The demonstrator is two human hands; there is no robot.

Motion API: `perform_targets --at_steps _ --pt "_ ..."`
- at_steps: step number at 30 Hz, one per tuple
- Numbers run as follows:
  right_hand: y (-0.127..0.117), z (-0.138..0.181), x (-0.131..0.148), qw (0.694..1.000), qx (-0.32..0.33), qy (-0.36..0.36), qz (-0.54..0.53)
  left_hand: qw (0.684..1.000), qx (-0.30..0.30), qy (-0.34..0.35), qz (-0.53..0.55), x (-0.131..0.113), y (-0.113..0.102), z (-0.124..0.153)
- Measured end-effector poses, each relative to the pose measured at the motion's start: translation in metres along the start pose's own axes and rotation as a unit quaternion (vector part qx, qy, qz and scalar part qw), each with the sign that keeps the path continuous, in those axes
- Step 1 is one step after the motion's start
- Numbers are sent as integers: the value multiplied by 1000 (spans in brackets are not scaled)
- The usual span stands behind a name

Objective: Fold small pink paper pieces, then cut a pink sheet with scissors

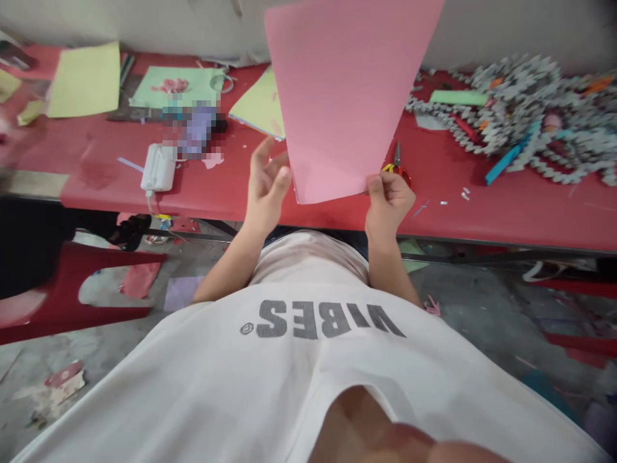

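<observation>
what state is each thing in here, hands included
Right hand: closed, pinching the pink sheet near its lower right corner
Left hand: open, beside the sheet's left edge
Pink sheet: held up, unfolded
Scissors: lying on the red table, partly hidden; open or shut unclear
Grey garland: heaped, tangled
White box: lying down, cable attached
Green sheet: flat, pink scraps on top
</observation>
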State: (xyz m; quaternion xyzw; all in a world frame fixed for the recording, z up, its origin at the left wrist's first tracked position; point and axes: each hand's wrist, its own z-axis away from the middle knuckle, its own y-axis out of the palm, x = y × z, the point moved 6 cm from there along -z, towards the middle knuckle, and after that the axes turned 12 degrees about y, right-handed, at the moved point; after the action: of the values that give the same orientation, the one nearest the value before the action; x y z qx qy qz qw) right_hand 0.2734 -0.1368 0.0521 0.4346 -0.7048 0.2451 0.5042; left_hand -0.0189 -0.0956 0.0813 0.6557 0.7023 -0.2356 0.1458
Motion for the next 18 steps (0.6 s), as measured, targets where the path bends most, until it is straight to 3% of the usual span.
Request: perform_targets --at_steps 4,10,14,16,18 --pt "7 28 1 999 11 16 -33 1000 -9 -18 -8 -6 24 28" --pt "17 38 -11 985 126 52 -103 997 -44 -57 -36 -12 15 40" --pt "20 30 -33 966 200 95 -131 996 -25 -80 -34 -15 14 45" --pt "23 29 -42 963 204 119 -129 995 -9 -92 -32 -18 15 44" --pt "25 31 -47 970 158 132 -132 995 -16 -93 -32 -23 14 40"
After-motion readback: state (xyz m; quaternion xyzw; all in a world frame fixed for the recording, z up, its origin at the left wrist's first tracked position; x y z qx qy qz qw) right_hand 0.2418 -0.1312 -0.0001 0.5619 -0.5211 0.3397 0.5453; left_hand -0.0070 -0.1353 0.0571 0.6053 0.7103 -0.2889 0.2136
